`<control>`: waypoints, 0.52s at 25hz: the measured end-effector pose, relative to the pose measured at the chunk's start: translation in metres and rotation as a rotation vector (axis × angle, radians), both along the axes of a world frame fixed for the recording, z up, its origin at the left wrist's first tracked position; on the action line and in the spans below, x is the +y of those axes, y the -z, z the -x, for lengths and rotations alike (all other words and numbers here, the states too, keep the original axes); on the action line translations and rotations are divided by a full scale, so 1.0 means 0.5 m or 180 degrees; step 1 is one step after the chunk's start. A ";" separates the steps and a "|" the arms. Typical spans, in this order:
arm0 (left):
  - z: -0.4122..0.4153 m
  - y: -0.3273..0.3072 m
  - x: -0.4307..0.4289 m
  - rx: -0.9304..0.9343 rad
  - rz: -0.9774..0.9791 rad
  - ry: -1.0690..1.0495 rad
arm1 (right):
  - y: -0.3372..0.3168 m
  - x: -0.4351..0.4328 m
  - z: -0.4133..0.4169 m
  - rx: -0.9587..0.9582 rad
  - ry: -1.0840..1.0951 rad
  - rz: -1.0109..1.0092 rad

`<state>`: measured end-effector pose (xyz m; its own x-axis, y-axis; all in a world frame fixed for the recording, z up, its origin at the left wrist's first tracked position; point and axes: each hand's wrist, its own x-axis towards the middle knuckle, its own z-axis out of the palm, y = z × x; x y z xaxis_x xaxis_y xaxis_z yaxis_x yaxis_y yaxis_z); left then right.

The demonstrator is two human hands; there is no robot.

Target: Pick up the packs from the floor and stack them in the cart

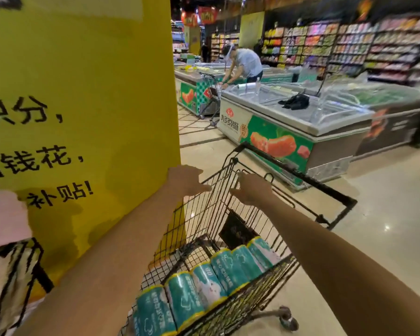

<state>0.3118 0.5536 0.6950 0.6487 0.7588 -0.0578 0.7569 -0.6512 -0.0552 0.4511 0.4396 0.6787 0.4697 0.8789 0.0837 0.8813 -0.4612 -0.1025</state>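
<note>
Left hand (187, 180) and right hand (250, 190), both spread and empty, reach over the far end of the cart (199, 224); the packs (204, 284) lie in a row along its near side.

So the floor (386, 214) is pale glossy tile, with a dark criss-cross pattern further back. Standing on it is a black wire cart (197, 221), on casters, right next to a big yellow pillar (83, 93). Inside the cart there's a row of teal packs (204, 287) lined up side by side along one wall, touching each other, plus a dark flat thing (235, 232) leaning at the handle end, can't tell what it is. Further off, freezer chests (289, 122) sit on the same floor, with a second cart (210, 98) beside them.
</note>
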 end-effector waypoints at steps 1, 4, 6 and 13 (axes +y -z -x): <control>-0.024 -0.008 -0.008 -0.0011 0.0000 0.0170 | -0.007 -0.022 -0.011 -0.0035 0.0144 -0.0015; -0.085 -0.027 -0.062 -0.0112 0.0059 0.0818 | -0.015 -0.103 -0.033 -0.0064 0.0698 -0.0054; -0.112 -0.026 -0.118 -0.0084 0.0025 0.1315 | -0.016 -0.179 -0.025 -0.0058 0.1090 -0.0110; -0.146 0.051 -0.491 -0.0296 -0.0301 0.3268 | 0.033 -0.604 0.136 -0.0166 0.2644 0.0049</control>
<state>0.3846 0.3082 0.6694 0.9849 -0.1635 0.0567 -0.1566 -0.9816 -0.1095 0.3828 0.1378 0.6621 0.9617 0.2490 0.1142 0.2568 -0.9646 -0.0594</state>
